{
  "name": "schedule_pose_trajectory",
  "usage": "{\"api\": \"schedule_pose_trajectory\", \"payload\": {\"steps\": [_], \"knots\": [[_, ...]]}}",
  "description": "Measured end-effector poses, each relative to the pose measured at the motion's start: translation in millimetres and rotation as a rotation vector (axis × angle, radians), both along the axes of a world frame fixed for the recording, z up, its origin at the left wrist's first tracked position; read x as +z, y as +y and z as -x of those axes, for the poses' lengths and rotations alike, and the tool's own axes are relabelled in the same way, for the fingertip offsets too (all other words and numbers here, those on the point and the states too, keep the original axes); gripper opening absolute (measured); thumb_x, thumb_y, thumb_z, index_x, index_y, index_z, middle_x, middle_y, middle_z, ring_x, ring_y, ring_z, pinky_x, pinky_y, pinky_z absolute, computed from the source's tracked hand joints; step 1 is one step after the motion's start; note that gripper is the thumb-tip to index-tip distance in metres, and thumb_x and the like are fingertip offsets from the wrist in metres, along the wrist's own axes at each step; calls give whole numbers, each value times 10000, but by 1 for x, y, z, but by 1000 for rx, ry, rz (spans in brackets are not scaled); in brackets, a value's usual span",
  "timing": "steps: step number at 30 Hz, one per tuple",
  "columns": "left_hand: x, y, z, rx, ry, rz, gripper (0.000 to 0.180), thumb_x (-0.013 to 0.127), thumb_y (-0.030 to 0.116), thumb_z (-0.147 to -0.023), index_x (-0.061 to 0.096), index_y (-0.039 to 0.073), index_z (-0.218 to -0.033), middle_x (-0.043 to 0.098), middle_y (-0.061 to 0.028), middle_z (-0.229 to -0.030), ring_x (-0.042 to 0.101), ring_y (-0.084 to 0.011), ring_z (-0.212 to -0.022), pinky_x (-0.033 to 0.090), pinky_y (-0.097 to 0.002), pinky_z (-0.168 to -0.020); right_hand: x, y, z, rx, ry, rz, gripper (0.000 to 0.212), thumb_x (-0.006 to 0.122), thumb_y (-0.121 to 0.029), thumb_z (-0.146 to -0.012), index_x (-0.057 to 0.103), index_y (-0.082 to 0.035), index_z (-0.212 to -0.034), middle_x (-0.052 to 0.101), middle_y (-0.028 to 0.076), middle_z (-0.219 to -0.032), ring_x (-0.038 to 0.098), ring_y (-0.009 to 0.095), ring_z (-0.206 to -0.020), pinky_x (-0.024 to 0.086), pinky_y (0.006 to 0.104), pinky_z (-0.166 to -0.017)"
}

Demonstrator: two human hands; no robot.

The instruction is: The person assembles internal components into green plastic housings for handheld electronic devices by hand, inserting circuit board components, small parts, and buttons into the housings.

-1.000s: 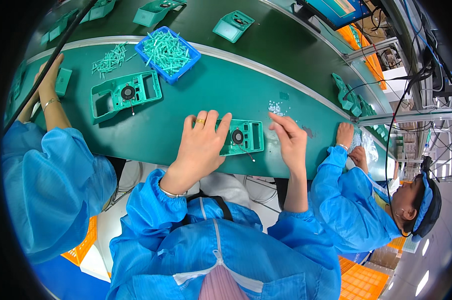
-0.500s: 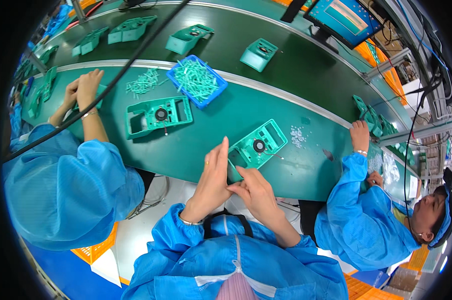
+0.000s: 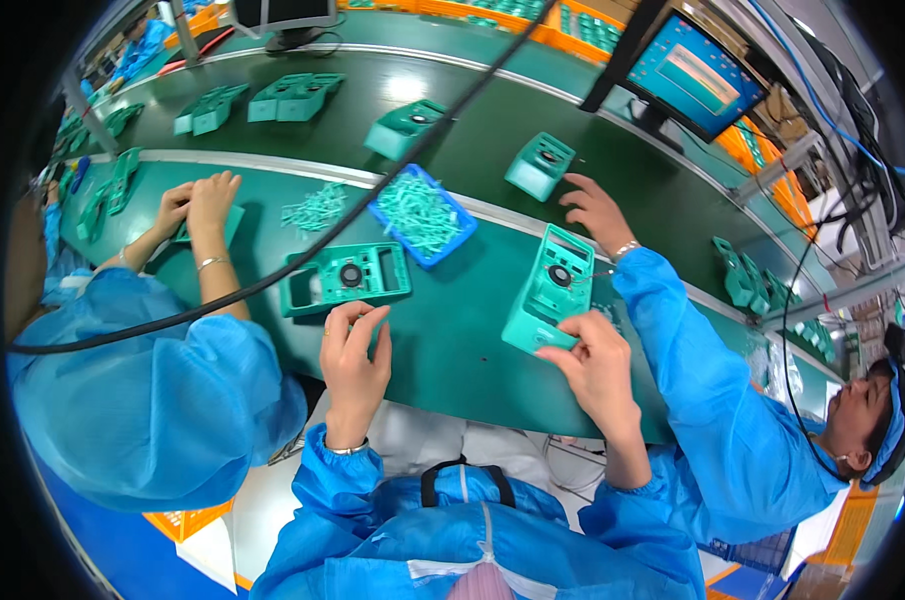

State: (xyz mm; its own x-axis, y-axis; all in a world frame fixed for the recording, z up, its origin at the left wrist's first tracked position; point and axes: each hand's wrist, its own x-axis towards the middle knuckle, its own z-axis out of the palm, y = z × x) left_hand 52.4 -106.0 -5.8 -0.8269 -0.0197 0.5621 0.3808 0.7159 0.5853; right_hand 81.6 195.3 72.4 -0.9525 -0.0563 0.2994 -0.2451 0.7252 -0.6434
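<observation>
My right hand (image 3: 601, 372) grips the near end of a green plastic housing (image 3: 535, 305), thumb and fingers at its corner. The housing stands tilted on the bench and carries a round black speaker-like part (image 3: 560, 275) with a short wire. My left hand (image 3: 355, 362) holds nothing; its fingers are loosely bent and apart, just short of a second green housing (image 3: 303, 293) that lies flat. Beyond that housing is a blue bin (image 3: 462, 240) filled with small green plastic pieces.
A pile of loose green pieces (image 3: 318, 207) lies left of the bin. More housings (image 3: 539, 165) sit on the dark conveyor (image 3: 493, 120). At right, a co-worker's hand (image 3: 598, 213) reaches over the conveyor's edge; another co-worker's hands (image 3: 208, 212) work at left. A black cable (image 3: 273, 285) crosses the view.
My hands have moved apart, the left one toward the flat housing. The right hand has turned the other housing more upright and moved it right. The right co-worker's arm has reached toward the conveyor.
</observation>
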Motion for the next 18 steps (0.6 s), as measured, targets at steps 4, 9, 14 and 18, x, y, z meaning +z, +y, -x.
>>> {"api": "schedule_pose_trajectory", "payload": {"steps": [4,9,14,18], "knots": [[-9,-16,7,151,72,32,405,748,-90,-814,702,35,-1197,641,-162,-1181,674,-360,-1071,565,-416,-874,4,5,-7,54,8,77,345,928,-48,-753,673,7,-978,622,61,-872,545,113,-596,440,288,-544],[-6,-40,20,261,-75,275,427,813,32,-799,672,66,-1200,666,-136,-1126,703,-358,-994,569,-461,-802,8,10,9,72,66,108,361,941,-58,-745,666,8,-970,608,43,-851,524,90,-608,434,264,-546],[7,-48,3,269,-196,405,187,837,157,-816,751,98,-972,707,-91,-890,712,-345,-789,546,-454,-663,17,15,37,122,54,163,352,923,-75,-767,650,-3,-978,588,20,-875,531,92,-673,434,256,-600],[24,-29,-35,185,-263,426,189,835,170,-816,751,117,-977,695,-75,-804,703,-328,-706,541,-437,-623,25,20,59,156,-18,162,346,903,-81,-790,637,-17,-1001,579,24,-883,533,98,-704,440,270,-624]]}}
